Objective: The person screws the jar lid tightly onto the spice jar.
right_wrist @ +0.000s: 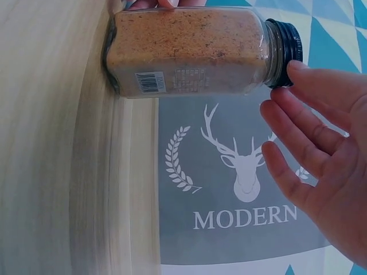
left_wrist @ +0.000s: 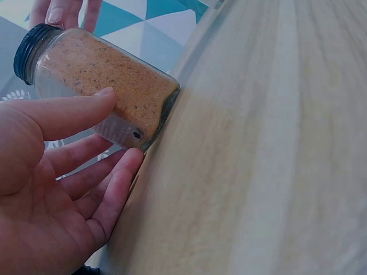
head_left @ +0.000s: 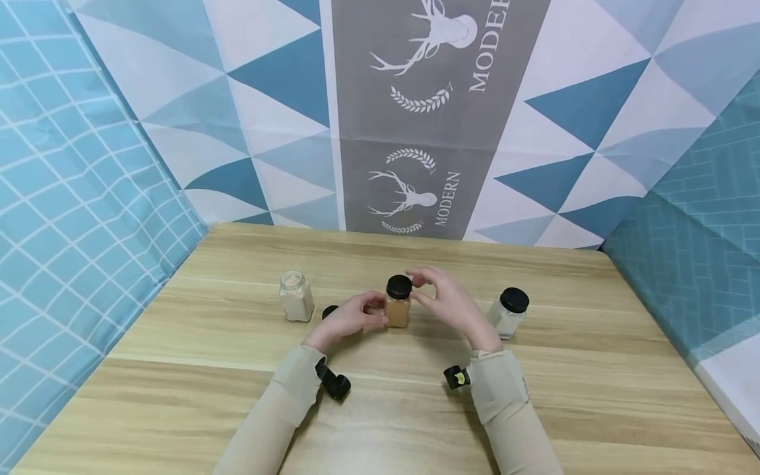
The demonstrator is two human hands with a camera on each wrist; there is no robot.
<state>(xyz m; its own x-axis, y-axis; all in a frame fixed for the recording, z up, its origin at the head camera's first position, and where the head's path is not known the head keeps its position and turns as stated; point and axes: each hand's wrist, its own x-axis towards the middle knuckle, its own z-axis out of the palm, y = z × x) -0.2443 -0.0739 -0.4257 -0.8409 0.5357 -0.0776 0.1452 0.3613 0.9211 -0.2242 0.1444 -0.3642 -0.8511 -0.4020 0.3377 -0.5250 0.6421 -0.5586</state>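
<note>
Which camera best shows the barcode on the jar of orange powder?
The right wrist view: the barcode faces that camera, large and uncovered. The head and left wrist views show the jar but no barcode.

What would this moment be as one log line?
left hand: holds orange-brown spice jar | right hand: at its black lid | left: uncapped pale-powder jar | right: black-lidded jar

My left sleeve [head_left: 267, 421] runs in from seven o'clock and my right sleeve [head_left: 524, 437] from five, both plain cream-beige cloth, each ending in a broad, creased cuff of slightly greyer beige. At three o'clock of the left one juts a black wrist camera [head_left: 337, 386], rounded at its end; at nine o'clock of the right one sits a second black camera [head_left: 452, 377] marked with a small yellow patch. My fingers [left_wrist: 116, 196] are bare.
</note>
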